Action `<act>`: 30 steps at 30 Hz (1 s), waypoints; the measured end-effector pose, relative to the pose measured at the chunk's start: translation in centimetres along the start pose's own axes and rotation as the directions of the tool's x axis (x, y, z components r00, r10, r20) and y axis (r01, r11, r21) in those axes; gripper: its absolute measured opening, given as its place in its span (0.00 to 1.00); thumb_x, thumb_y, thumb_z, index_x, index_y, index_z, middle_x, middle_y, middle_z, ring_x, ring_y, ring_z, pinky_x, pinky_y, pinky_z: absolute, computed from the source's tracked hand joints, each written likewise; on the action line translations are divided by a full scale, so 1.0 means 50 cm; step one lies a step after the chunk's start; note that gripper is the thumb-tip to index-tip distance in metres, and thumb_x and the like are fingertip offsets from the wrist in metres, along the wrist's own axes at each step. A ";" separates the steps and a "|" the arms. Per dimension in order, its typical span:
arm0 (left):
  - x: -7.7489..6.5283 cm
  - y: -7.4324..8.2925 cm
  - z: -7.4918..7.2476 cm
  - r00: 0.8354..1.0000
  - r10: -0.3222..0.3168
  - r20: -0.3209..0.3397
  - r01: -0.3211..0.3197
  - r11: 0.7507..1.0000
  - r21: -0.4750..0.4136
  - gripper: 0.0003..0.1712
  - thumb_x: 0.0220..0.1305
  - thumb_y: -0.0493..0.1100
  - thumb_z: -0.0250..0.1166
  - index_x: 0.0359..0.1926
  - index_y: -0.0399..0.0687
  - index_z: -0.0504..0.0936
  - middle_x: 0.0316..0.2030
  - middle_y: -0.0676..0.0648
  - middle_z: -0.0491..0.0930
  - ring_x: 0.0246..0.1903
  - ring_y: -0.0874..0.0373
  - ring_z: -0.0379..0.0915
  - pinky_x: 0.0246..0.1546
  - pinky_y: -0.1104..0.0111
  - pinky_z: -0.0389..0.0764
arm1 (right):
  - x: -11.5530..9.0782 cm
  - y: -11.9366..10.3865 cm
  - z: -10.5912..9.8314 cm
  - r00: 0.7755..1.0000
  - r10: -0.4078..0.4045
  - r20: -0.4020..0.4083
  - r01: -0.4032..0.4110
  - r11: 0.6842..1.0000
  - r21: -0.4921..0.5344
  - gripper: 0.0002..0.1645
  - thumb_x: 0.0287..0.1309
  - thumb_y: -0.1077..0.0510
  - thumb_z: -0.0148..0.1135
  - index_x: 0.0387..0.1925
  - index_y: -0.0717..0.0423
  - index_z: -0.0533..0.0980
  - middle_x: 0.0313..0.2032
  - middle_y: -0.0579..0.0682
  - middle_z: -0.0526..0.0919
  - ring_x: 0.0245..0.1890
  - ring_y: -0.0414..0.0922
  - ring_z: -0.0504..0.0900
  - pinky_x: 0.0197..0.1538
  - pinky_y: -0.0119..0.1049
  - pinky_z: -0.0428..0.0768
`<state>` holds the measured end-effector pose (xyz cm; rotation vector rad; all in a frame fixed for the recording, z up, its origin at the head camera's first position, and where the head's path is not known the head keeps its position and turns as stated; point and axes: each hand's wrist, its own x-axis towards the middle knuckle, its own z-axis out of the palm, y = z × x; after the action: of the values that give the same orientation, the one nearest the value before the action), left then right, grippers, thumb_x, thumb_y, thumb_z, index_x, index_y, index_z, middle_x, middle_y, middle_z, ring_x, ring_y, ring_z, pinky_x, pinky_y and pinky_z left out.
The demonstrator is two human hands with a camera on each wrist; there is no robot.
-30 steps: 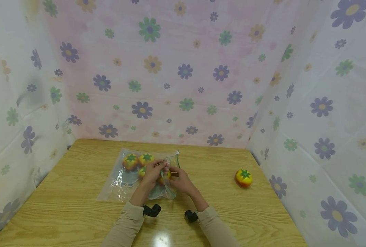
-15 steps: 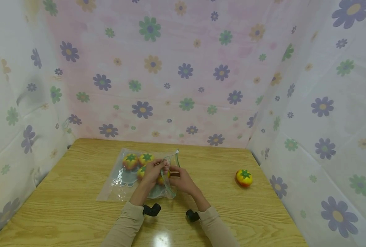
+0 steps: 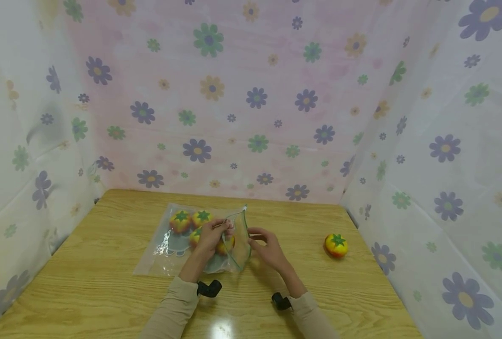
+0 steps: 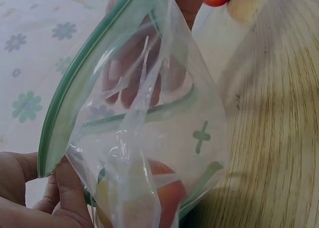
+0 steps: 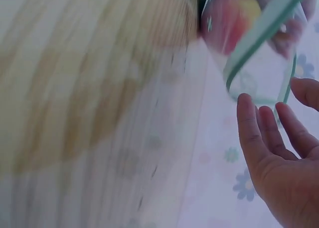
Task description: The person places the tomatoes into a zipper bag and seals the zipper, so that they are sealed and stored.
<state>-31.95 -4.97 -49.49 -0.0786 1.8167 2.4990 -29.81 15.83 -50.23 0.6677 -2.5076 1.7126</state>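
Note:
A clear zip bag (image 3: 153,263) with a green seal lies on the table, several yellow-and-red toy fruits (image 3: 180,222) with green leafy tops inside it. My left hand (image 3: 210,238) pinches the bag's edge at its mouth; the left wrist view has thumb and fingers (image 4: 70,188) at the green seal (image 4: 65,103). The mouth gapes to the right. My right hand (image 3: 271,249) is just right of it, fingers (image 5: 249,128) relaxed and apart, fingertips close to the rim (image 5: 259,36). Through the plastic, a red-yellow fruit (image 5: 232,19) shows near the opening.
Another yellow-and-red toy fruit (image 3: 336,246) sits alone on the right side of the wooden table (image 3: 107,301). Flower-printed cloth (image 3: 234,179) walls the table at the back and both sides. A black wrist camera (image 3: 209,288) is strapped to each wrist.
My right hand has drawn out of the bag's mouth and moved right, its fingers now at the rim. The mouth stands wider. My left hand keeps its hold in about the same place.

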 end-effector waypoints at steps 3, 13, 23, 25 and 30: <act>0.001 -0.004 -0.001 1.000 0.005 0.005 -0.005 1.000 -0.009 0.17 0.73 0.34 0.62 0.56 0.23 0.77 0.33 0.47 0.86 0.28 0.63 0.82 0.31 0.75 0.84 | -0.015 -0.019 -0.028 1.000 0.021 -0.014 -0.021 1.000 0.002 0.22 0.71 0.67 0.58 0.63 0.73 0.72 0.62 0.71 0.75 0.57 0.66 0.78 0.50 0.36 0.86; -0.001 -0.009 -0.005 0.998 0.035 0.047 -0.034 0.999 -0.021 0.16 0.73 0.31 0.60 0.54 0.19 0.75 0.31 0.47 0.85 0.27 0.63 0.80 0.29 0.74 0.82 | -0.052 -0.030 -0.117 0.993 0.051 -0.107 -0.061 0.994 -0.090 0.19 0.70 0.69 0.60 0.60 0.70 0.75 0.58 0.69 0.78 0.55 0.64 0.80 0.52 0.39 0.85; 0.002 -0.012 -0.007 0.998 0.025 0.063 -0.024 1.000 -0.017 0.14 0.73 0.30 0.58 0.53 0.19 0.75 0.31 0.45 0.85 0.27 0.61 0.78 0.28 0.74 0.79 | -0.052 0.059 -0.211 0.960 -0.008 -0.279 -0.046 0.981 -0.187 0.18 0.70 0.66 0.61 0.59 0.67 0.77 0.53 0.68 0.82 0.52 0.62 0.83 0.52 0.33 0.84; 0.001 -0.010 -0.007 0.998 0.023 0.061 -0.023 1.000 -0.013 0.14 0.74 0.30 0.58 0.53 0.18 0.75 0.31 0.45 0.85 0.26 0.61 0.78 0.27 0.74 0.79 | -0.057 0.061 -0.227 0.956 0.005 -0.293 -0.067 0.977 -0.203 0.19 0.71 0.65 0.60 0.60 0.66 0.77 0.54 0.67 0.82 0.52 0.61 0.82 0.53 0.36 0.84; 0.001 -0.010 -0.006 0.999 0.019 0.050 -0.019 1.000 -0.008 0.15 0.73 0.30 0.59 0.54 0.18 0.74 0.30 0.46 0.85 0.26 0.63 0.79 0.27 0.74 0.80 | -0.077 0.064 -0.260 0.942 -0.004 -0.335 -0.070 0.975 -0.210 0.20 0.72 0.63 0.59 0.61 0.68 0.76 0.54 0.69 0.81 0.51 0.52 0.83 0.51 0.23 0.80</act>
<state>-31.96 -5.09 -50.05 0.0013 1.7969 2.4969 -30.24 29.70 -48.97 0.2896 -2.4233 1.3861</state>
